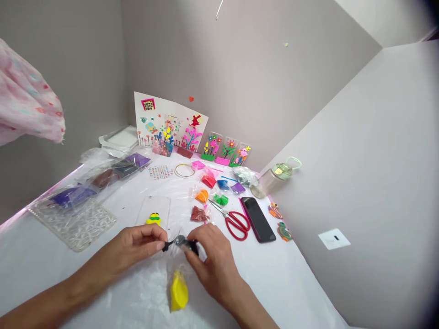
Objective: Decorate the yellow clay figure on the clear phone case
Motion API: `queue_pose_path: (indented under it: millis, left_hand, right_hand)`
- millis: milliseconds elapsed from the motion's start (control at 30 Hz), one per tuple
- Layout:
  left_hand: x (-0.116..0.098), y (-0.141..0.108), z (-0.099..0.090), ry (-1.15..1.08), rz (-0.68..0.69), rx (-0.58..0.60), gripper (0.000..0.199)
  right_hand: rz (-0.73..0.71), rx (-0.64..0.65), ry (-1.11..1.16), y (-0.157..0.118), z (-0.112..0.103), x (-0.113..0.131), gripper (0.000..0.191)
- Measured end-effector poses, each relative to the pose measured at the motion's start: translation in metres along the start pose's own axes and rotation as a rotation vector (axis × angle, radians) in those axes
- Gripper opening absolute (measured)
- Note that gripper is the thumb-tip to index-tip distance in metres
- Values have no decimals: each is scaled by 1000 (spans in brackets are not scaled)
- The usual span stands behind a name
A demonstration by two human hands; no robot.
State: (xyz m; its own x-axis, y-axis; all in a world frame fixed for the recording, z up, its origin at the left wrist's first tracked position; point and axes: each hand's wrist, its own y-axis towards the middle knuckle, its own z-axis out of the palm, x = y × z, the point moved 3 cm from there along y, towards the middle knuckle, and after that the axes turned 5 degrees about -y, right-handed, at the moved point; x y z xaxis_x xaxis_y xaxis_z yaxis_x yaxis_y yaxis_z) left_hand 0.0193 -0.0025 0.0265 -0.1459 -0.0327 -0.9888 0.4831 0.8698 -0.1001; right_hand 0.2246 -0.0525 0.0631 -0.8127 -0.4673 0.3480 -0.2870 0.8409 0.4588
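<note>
My left hand [144,244] is closed, thumb and fingers pinching a small dark piece of black clay [167,246]. Opposite it, my right hand [214,256] grips a clear plastic bag of black clay [193,247]. The bag's crinkled film lies between the two hands. Just beyond them is a clear phone case [144,208] with a small yellow and green clay figure [154,219] on it. Below the hands, nearer me, sits a bag of yellow clay [179,292].
Red-handled scissors [237,225] and a phone [258,219] lie to the right. Behind are several small clay bags, among them an orange one [202,196]. A bottle [274,178] stands by the wall. Plastic packets [73,195] and a textured clear sheet [77,224] cover the left.
</note>
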Motion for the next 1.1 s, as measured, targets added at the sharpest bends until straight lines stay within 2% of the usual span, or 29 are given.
queue_pose_path:
  millis: [67, 100, 233, 333, 433, 533, 600, 633, 733, 833, 933, 1100]
  left_hand:
    - [-1, -2, 1, -326, -160, 113, 23]
    - [-2, -3, 1, -456, -192, 140, 22]
    - [-5, -2, 0, -621, -183, 104, 19]
    - [-2, -1, 2, -630, -200, 59, 18]
    - [0, 0, 4, -599, -189, 48, 18]
    - [1, -1, 8, -554, -177, 41, 21]
    - [4, -1, 12, -541, -175, 45, 23]
    - [5, -1, 15, -540, -176, 49, 25]
    - [8, -2, 22, -518, -154, 80, 26]
    - [11, -4, 27, -464, -104, 89, 21]
    - [12, -4, 28, -402, -65, 62, 20]
    - [8, -3, 24, -331, -73, 45, 21]
  right_hand:
    - [73, -48, 6, 1, -3, -10, 5]
    - [103, -64, 5, 2, -5, -15, 5]
    - [127, -68, 14, 3, -6, -20, 5]
    - [93, 28, -89, 1, 0, -18, 8]
    - [80, 129, -199, -1, 3, -21, 26]
    - [45, 171, -182, -1, -1, -19, 48]
    - [3, 142, -81, 0, -7, -10, 52]
    - [-10, 110, -6, 0, -10, -4, 49]
    - [-11, 19, 147, 0, -10, 15, 22]
    - [-63, -45, 95, -1, -2, 28, 19]
    - [-120, -115, -29, -3, 6, 32, 3]
    - [-147, -155, 25, -2, 5, 31, 6]
